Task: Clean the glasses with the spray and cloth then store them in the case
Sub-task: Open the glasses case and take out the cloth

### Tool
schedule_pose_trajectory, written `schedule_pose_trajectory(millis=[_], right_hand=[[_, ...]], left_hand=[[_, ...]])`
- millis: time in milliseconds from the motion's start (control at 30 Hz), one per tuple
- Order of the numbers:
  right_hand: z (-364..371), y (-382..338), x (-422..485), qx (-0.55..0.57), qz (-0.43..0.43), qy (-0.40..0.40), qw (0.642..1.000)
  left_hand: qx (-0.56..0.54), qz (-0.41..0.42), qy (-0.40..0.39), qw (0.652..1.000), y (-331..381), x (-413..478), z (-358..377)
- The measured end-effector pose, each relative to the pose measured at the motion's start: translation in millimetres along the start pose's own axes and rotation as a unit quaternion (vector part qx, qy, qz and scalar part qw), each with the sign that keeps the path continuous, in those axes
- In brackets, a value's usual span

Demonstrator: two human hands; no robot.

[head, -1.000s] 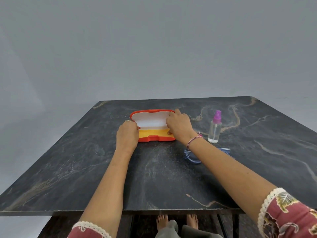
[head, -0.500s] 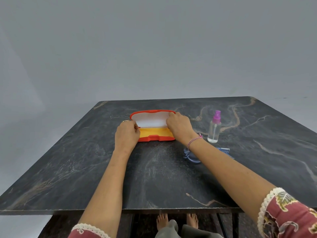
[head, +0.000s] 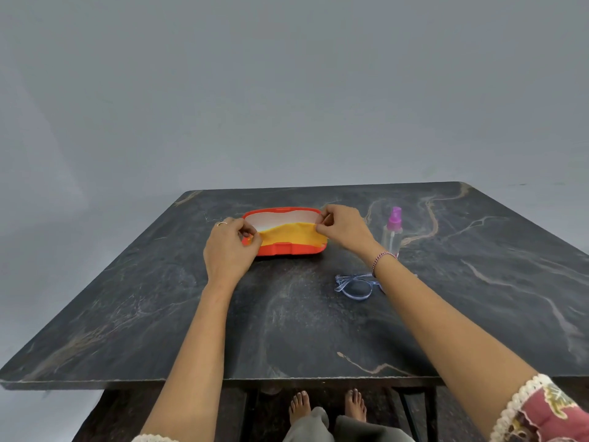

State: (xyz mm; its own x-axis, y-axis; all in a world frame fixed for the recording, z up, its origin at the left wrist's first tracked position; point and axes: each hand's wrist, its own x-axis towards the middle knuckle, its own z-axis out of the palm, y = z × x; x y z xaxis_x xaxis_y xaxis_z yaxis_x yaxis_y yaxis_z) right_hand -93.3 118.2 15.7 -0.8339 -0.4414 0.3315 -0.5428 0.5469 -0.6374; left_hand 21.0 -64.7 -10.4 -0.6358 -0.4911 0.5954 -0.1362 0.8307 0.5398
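Observation:
An orange glasses case (head: 288, 249) lies open at the table's middle, its white-lined lid tilted back. A yellow cloth (head: 291, 235) is stretched above the case, pinched at its left corner by my left hand (head: 230, 250) and at its right corner by my right hand (head: 342, 226). Clear blue-framed glasses (head: 355, 285) lie on the table to the right and nearer me, partly hidden under my right forearm. A clear spray bottle (head: 392, 232) with a purple cap stands upright right of the case.
The dark marble table (head: 159, 298) has its front edge close to me and its far edge behind the case. My bare feet (head: 326, 406) show beneath the front edge. A plain grey wall fills the background.
Both hands have pinched the yellow cloth's corners and lifted it up out of the case, so it now spreads higher in front of the white lid.

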Motion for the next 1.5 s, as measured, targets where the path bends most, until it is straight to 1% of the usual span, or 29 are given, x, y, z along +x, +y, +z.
schedule_pose_trajectory(millis=[67, 133, 200, 333, 467, 567, 700, 800, 933, 1033, 1167, 1267, 1333, 1400, 1500], right_hand=[[-3.1, -0.2, -5.1, 0.051, 0.015, 0.008, 0.999], [-3.7, 1.5, -9.7, 0.09, 0.027, 0.015, 0.995], [-2.6, 3.6, -12.9, 0.114, 0.034, 0.018, 0.993], [-1.2, 5.9, -14.6, 0.121, 0.036, 0.015, 0.992], [1.0, 7.7, -13.2, 0.105, 0.03, 0.003, 0.994], [3.3, 10.7, -11.1, 0.094, 0.033, 0.0, 0.995], [2.1, 12.9, -10.8, 0.092, 0.038, -0.017, 0.995], [0.6, 12.5, -11.2, 0.092, 0.038, -0.024, 0.995], [-0.5, 11.5, -11.0, 0.102, 0.033, -0.014, 0.994], [-1.5, 12.2, -11.6, 0.121, 0.031, 0.0, 0.992], [-2.2, 14.7, -12.8, 0.146, 0.028, 0.016, 0.989], [-2.8, 15.8, -16.4, 0.182, 0.019, 0.014, 0.983], [-3.3, 16.0, -19.0, 0.217, 0.018, 0.01, 0.976], [-4.2, 15.7, -20.5, 0.264, 0.02, 0.006, 0.964], [-5.8, 15.6, -21.0, 0.33, 0.021, 0.017, 0.943]], left_hand=[[-0.049, -0.005, 0.0, 0.999, 1.3, -0.8, 0.3], [-0.104, -0.03, -0.009, 0.994, 2.1, -1.4, 0.7], [-0.132, -0.054, -0.028, 0.989, 2.0, -2.3, 2.3], [-0.137, -0.071, -0.043, 0.987, 0.7, -3.1, 5.3], [-0.114, -0.057, -0.032, 0.991, -1.3, -4.1, 3.8], [-0.086, -0.044, -0.039, 0.995, -1.3, -5.1, 2.3], [-0.078, -0.033, -0.051, 0.995, -0.8, -5.7, 2.7], [-0.086, -0.037, -0.058, 0.994, -2.7, -3.9, 4.3], [-0.117, -0.024, -0.063, 0.991, -3.7, -3.7, 4.1], [-0.131, -0.006, -0.057, 0.99, -2.5, -4.9, 2.5], [-0.141, -0.004, -0.06, 0.988, -1.1, -5.2, 1.3], [-0.158, -0.006, -0.062, 0.985, 1.7, -5.0, -0.7], [-0.176, -0.009, -0.064, 0.982, 5.1, -5.4, -2.9], [-0.218, -0.035, -0.079, 0.972, 8.2, -5.4, -5.1], [-0.3, -0.098, -0.124, 0.941, 11.3, -4.0, -7.1]])
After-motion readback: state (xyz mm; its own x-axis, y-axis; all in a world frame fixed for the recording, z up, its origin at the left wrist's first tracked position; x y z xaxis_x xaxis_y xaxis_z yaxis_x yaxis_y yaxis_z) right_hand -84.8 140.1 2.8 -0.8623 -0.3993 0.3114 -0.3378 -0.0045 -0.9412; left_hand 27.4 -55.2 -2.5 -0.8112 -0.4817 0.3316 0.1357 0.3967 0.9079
